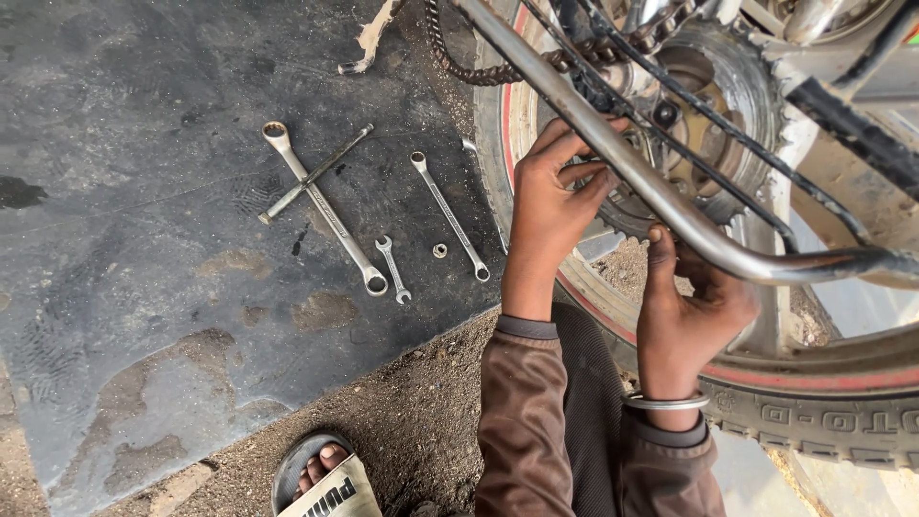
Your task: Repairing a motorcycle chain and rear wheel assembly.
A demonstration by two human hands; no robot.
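A steel tube (pixel 670 206) and chain (pixel 479 67) crowd the wheel hub (pixel 689 134) at 1 o'clock. Wrenches (pixel 325 206) lie at 10 o'clock; bare mat (pixel 124 191) beyond

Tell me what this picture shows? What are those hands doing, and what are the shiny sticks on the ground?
The picture comes from a camera on a person's head, looking down at their own two hands. The left hand and the right hand reach into the middle of a motorbike wheel, by the toothed sprocket and the chain. A bent metal bar crosses in front of them, so I cannot tell what the fingers hold. The right wrist wears a metal bangle. The shiny sticks are wrenches, tools for turning nuts. They lie on a dark mat beside a small nut. At the bottom is a foot in a sandal.
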